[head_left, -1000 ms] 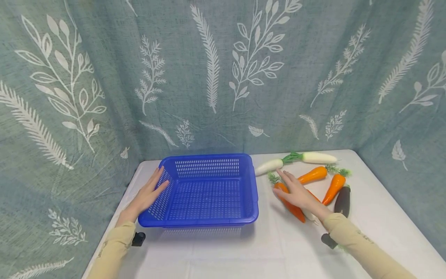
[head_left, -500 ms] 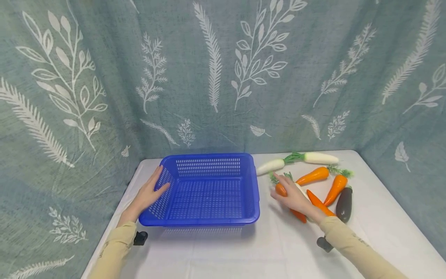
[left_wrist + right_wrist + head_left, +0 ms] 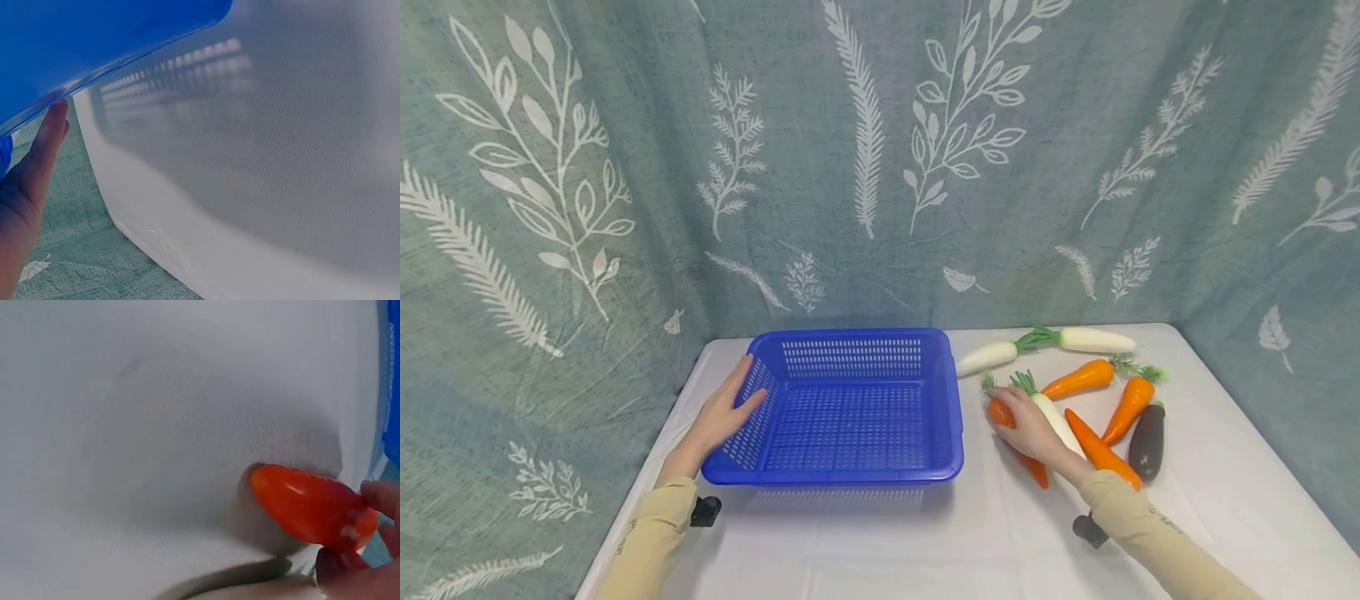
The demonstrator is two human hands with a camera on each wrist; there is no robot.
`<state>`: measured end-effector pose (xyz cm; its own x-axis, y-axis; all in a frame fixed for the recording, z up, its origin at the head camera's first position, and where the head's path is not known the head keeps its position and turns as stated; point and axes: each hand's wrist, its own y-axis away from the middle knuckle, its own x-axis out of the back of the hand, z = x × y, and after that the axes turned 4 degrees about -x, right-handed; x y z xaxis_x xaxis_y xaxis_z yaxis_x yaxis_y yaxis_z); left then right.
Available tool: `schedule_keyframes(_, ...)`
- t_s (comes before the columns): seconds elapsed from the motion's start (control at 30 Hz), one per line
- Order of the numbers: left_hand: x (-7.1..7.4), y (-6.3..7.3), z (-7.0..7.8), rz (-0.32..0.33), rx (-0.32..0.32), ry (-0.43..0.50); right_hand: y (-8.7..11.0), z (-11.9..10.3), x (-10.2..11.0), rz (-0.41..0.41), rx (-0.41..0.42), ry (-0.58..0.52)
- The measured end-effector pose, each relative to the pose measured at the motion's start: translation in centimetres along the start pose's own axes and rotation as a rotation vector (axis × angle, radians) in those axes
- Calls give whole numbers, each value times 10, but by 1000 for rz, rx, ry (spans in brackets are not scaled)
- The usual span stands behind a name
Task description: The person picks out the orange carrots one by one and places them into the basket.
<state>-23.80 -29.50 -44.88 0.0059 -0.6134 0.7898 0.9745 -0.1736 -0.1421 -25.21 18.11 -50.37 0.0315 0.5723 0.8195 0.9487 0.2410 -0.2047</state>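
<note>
In the head view, my left hand [image 3: 717,422] rests at the left rim of a blue plastic basket [image 3: 880,477], straight fingers along the rim and thumb over the inner side. The left wrist view shows a finger [image 3: 50,134] straight against the basket's edge [image 3: 125,59]. My right hand [image 3: 1032,429] grips an orange carrot [image 3: 1033,471] lying right of the basket; its leafy top shows beyond the fingers. In the right wrist view, the thumb and fingers pinch the carrot [image 3: 306,503] from both sides, its tip pointing away from the hand. A white radish [image 3: 1054,421] lies beside this hand.
More carrots [image 3: 1101,450] and an eggplant [image 3: 1147,442] lie right of the right hand. Two white radishes [image 3: 988,357] with green tops lie behind, near the table's back edge. The white-covered table [image 3: 925,550] meets a leaf-patterned curtain [image 3: 880,275] at the back and sides.
My right hand has lowered onto the carrot nearest the basket and closed its fingers around it, uncovering the radish and another carrot beside it. My left hand stays on the basket's rim.
</note>
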Motion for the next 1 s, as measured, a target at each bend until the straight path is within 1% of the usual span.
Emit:
schedule_keyframes(0.1,0,0,1,-3,6,-4,0,-1,-1,8,-33,-19)
schedule_keyframes(0.2,0,0,2,-2,8,-8,-1,-3,-1,-2,-79,-48)
schedule_keyframes(0.37,-1,0,3,0,4,-8,-4,-4,1,-51,-164,-127)
schedule_keyframes(0.6,-3,1,1,13,1,-5,-7,-1,2,-109,-292,-266)
schedule_keyframes(1.0,-2,1,1,16,2,-3,-12,5,-4,-140,-438,-428)
